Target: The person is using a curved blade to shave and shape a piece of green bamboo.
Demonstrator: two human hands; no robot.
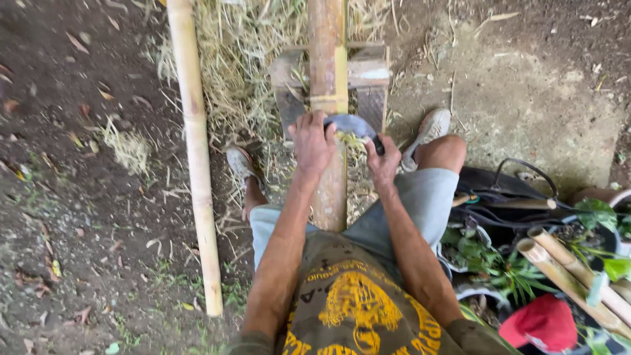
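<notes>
The bamboo pole (328, 177) lies across the wooden stool (368, 72), between the knees. Both hands close their fingers on the curved blade (351, 123): left hand (312, 141), right hand (383, 161). Pull evenly, thumbs clear.

The blade (351, 125) was partly hidden under both hands; the bamboo pole (327, 52) was cut off by the top edge.

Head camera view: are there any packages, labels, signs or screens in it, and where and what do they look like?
No packages, signs or screens show.
Printed design: on the person's olive shirt, bottom centre, a round yellow emblem with curved lettering.
Red cap: bottom right among plants, no visible marking.
</notes>
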